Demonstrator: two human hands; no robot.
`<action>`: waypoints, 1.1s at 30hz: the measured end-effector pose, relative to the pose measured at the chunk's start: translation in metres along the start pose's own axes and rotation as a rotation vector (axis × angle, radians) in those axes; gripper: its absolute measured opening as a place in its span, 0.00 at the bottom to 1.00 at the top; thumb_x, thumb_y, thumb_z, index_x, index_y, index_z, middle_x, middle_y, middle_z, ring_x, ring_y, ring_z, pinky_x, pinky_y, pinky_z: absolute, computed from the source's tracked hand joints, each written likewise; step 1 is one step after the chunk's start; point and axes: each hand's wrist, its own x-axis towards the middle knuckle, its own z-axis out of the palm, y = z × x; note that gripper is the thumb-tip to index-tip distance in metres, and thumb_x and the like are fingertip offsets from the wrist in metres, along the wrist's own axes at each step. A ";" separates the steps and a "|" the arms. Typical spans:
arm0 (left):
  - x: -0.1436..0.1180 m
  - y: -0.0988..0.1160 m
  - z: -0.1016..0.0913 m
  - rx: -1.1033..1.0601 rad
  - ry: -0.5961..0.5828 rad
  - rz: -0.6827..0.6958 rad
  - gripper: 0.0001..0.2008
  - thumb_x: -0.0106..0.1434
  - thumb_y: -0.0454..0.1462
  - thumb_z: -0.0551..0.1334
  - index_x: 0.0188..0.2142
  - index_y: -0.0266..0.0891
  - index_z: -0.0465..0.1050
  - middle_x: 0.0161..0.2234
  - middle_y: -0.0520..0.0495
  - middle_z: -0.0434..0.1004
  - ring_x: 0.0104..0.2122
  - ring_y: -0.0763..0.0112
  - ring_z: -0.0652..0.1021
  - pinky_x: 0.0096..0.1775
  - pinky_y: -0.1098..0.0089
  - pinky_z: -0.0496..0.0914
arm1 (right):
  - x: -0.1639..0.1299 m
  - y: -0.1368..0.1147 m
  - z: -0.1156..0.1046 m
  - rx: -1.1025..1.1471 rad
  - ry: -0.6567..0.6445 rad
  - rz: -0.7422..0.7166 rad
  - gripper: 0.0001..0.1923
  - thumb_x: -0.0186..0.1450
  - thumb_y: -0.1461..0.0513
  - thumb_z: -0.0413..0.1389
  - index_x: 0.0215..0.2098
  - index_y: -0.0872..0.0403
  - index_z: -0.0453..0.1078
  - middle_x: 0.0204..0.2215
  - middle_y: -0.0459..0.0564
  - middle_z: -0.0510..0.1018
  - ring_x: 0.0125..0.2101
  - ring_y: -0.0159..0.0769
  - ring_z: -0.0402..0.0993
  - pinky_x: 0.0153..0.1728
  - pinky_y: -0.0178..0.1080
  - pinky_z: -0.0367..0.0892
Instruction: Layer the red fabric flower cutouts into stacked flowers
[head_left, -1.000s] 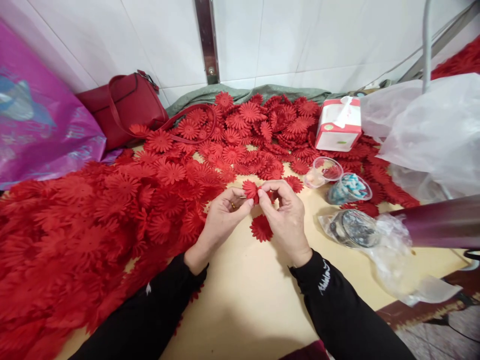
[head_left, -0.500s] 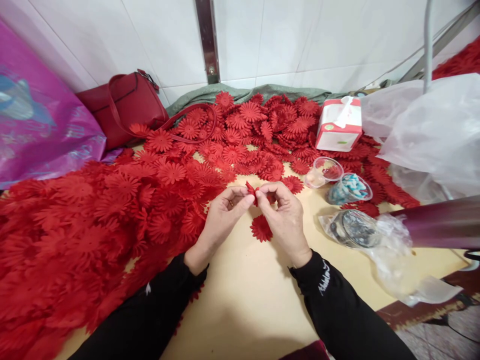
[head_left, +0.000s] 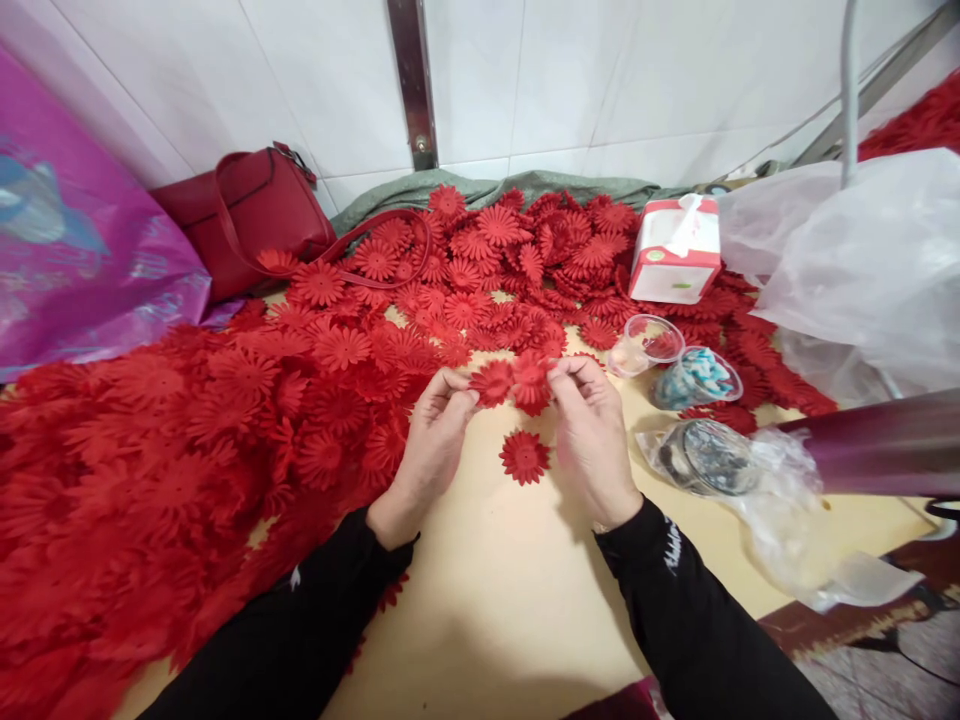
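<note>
My left hand [head_left: 431,440] pinches one red fabric flower [head_left: 492,382] by its edge. My right hand [head_left: 592,435] pinches a second red flower [head_left: 532,380] right beside it; the two flowers touch or overlap slightly. Both hands hover just above the pale yellow table [head_left: 495,590]. A single loose red flower [head_left: 524,456] lies flat on the table below and between my hands. A big heap of red flowers [head_left: 225,420] spreads over the table's left half and along the back.
A red handbag [head_left: 240,210] and a purple plastic bag [head_left: 75,250] lie at back left. A tissue box [head_left: 675,250], two clear cups [head_left: 646,343] [head_left: 697,375], a plastic-wrapped round tin [head_left: 705,455] and a white plastic bag [head_left: 862,260] crowd the right side.
My hands have pulled apart a little: what was pinched together between both hands now shows as two flowers, one in each hand, raised slightly.
</note>
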 end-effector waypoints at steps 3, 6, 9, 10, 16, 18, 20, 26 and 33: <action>0.003 0.001 0.000 -0.038 0.054 -0.012 0.12 0.60 0.41 0.64 0.34 0.44 0.60 0.31 0.55 0.67 0.31 0.73 0.73 0.37 0.72 0.70 | 0.005 0.002 -0.004 0.058 0.059 -0.016 0.09 0.66 0.56 0.62 0.33 0.50 0.68 0.30 0.41 0.69 0.31 0.31 0.64 0.36 0.34 0.62; 0.004 0.004 -0.001 0.052 0.087 0.029 0.10 0.63 0.43 0.64 0.38 0.44 0.64 0.33 0.54 0.70 0.31 0.74 0.73 0.37 0.72 0.69 | 0.005 0.002 -0.003 0.093 0.034 0.021 0.10 0.65 0.57 0.63 0.34 0.50 0.68 0.30 0.41 0.68 0.31 0.31 0.63 0.35 0.34 0.62; 0.001 0.008 -0.001 0.213 0.082 0.144 0.08 0.66 0.39 0.63 0.44 0.45 0.68 0.34 0.54 0.71 0.31 0.74 0.71 0.35 0.73 0.66 | 0.002 0.001 0.000 0.092 -0.008 0.011 0.09 0.67 0.56 0.62 0.37 0.50 0.68 0.34 0.42 0.71 0.33 0.32 0.67 0.39 0.35 0.66; 0.000 0.009 -0.002 0.288 0.051 0.186 0.06 0.67 0.36 0.62 0.43 0.44 0.69 0.34 0.54 0.72 0.31 0.73 0.71 0.36 0.72 0.66 | 0.001 0.000 0.000 0.063 -0.015 -0.026 0.08 0.68 0.55 0.61 0.39 0.49 0.69 0.35 0.44 0.73 0.35 0.33 0.69 0.41 0.37 0.67; -0.007 0.008 -0.002 0.740 -0.178 0.339 0.11 0.65 0.30 0.59 0.35 0.42 0.80 0.42 0.45 0.74 0.44 0.65 0.76 0.49 0.64 0.69 | -0.004 -0.009 0.000 -0.213 -0.051 -0.326 0.03 0.72 0.59 0.59 0.42 0.49 0.73 0.45 0.51 0.77 0.48 0.40 0.75 0.53 0.45 0.70; -0.008 0.008 -0.001 0.737 -0.162 0.381 0.10 0.64 0.30 0.61 0.35 0.41 0.81 0.49 0.43 0.72 0.52 0.61 0.75 0.56 0.62 0.67 | -0.006 -0.011 0.001 -0.281 -0.077 -0.407 0.02 0.72 0.61 0.59 0.41 0.48 0.74 0.46 0.52 0.77 0.51 0.41 0.75 0.55 0.47 0.70; -0.009 0.012 0.001 0.652 -0.135 0.367 0.09 0.67 0.33 0.60 0.36 0.41 0.79 0.49 0.42 0.71 0.53 0.61 0.74 0.56 0.62 0.67 | -0.009 -0.011 0.002 -0.347 -0.126 -0.472 0.04 0.72 0.64 0.58 0.41 0.48 0.74 0.47 0.52 0.76 0.52 0.41 0.75 0.57 0.49 0.70; -0.004 0.018 0.002 0.271 -0.098 0.147 0.12 0.69 0.45 0.64 0.32 0.40 0.72 0.32 0.51 0.72 0.33 0.71 0.71 0.41 0.71 0.69 | -0.014 -0.007 0.005 -0.436 -0.337 -0.591 0.08 0.71 0.66 0.59 0.46 0.47 0.74 0.51 0.53 0.76 0.55 0.41 0.75 0.59 0.50 0.71; -0.003 0.018 0.005 0.126 -0.130 0.025 0.12 0.63 0.45 0.70 0.32 0.39 0.76 0.31 0.52 0.75 0.33 0.72 0.72 0.42 0.71 0.70 | -0.014 -0.004 0.009 -0.174 -0.234 -0.221 0.16 0.69 0.59 0.63 0.54 0.46 0.69 0.53 0.52 0.76 0.53 0.40 0.75 0.58 0.46 0.73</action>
